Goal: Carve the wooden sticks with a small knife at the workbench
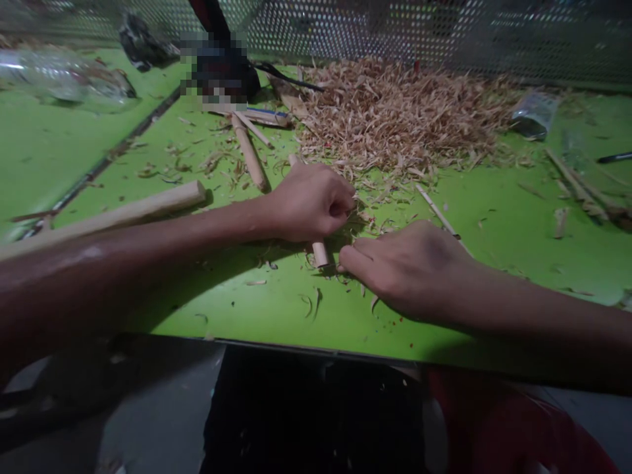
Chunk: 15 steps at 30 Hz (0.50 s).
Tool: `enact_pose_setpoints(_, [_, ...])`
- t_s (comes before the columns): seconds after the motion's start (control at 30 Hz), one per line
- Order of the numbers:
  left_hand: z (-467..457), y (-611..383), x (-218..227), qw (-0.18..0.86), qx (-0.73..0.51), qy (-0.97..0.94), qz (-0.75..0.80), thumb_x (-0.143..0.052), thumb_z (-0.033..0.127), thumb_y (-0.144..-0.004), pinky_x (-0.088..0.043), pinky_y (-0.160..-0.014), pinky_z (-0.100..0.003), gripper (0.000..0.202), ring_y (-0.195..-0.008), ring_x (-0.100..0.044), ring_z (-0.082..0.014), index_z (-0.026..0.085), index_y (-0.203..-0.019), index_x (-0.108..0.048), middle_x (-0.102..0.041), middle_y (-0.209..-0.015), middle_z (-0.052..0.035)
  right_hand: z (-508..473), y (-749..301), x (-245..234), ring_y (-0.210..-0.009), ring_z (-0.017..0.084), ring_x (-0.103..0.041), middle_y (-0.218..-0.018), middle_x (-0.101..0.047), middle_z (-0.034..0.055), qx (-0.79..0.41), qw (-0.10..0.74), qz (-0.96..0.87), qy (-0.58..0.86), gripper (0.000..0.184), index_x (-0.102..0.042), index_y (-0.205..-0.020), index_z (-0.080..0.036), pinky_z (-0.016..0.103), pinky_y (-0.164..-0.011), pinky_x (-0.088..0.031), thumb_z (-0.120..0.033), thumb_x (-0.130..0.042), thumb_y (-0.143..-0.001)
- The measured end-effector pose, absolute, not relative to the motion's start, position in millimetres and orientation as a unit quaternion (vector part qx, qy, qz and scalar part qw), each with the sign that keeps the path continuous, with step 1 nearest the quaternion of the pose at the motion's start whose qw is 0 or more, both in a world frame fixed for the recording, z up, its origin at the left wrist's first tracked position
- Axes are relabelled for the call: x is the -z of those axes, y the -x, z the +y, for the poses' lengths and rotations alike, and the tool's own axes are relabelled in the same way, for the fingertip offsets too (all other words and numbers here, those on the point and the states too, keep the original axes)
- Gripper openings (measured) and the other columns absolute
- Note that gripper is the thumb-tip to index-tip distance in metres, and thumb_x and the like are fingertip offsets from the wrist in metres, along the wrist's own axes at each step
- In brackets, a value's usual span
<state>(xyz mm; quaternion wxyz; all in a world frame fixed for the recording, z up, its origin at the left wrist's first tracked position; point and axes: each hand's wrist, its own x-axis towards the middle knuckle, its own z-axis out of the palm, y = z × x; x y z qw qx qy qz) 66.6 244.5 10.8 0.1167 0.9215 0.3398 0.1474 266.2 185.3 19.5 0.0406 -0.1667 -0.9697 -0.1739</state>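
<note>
My left hand is closed in a fist round a short wooden stick that lies on the green table; one end shows below the fist, the other just above it. My right hand rests knuckles-up just right of the stick's near end, fingertips pressed together at the stick among loose shavings. What the fingers pinch, if anything, is hidden.
A big heap of wood shavings lies behind the hands. A thick dowel lies at the left, thinner sticks behind it, a thin skewer to the right. A plastic bottle and perforated metal screen stand at the back.
</note>
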Motion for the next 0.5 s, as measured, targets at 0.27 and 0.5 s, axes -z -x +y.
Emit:
enact_pose_setpoints(0.27, [243,-67,-9,0.106,-0.186,-0.915,0.342,-0.049,0.007,-0.06,-0.021,-0.052,-0.031,0.023,-0.051,-0.035,-0.0113,0.019,-0.045,-0.036,-0.041,-0.051,0.0009,185,-260,-25,-0.046,0.013,-0.036,-0.058,-0.06,-0.0007,0.082,-0.036,-0.969,0.231,0.022,-0.063,-0.09,-0.019,0.031,-0.049,-0.014,-0.008,-0.044,-0.091])
enact_pose_setpoints(0.5, [244,-67,-8,0.105,-0.191,-0.917,0.334,-0.049,0.007,-0.06,-0.022,-0.052,-0.031,0.022,-0.051,-0.036,-0.0121,0.019,-0.045,-0.038,-0.043,-0.052,-0.0002,177,-251,-30,-0.045,0.012,-0.039,-0.06,-0.062,0.0001,0.097,-0.064,-0.967,0.227,0.021,-0.062,-0.094,-0.017,0.031,-0.048,-0.013,-0.004,-0.047,-0.085])
